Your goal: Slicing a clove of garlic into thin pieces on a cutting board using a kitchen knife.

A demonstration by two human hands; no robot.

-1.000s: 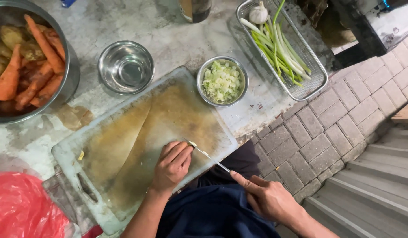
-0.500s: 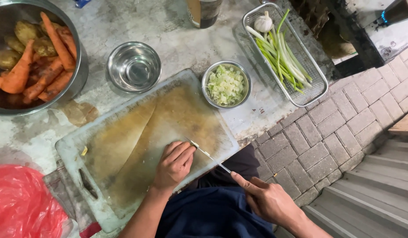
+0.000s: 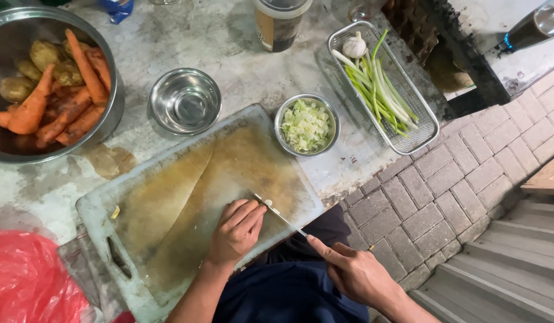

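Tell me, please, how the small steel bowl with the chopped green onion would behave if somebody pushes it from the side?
The small steel bowl looks thin-walled and holds only light chopped greens, so it is probably light and would slide easily on the stone counter. It is low and wide, so tipping seems unlikely. It sits close to the cutting board, which may stop it.

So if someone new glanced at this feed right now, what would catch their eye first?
Probably the big metal bowl of orange carrots and potatoes at the upper left, and the bright red plastic bag at the lower left. In the middle, the left hand presses down on the stained cutting board while the right hand holds a knife to a small pale piece beside the fingers.
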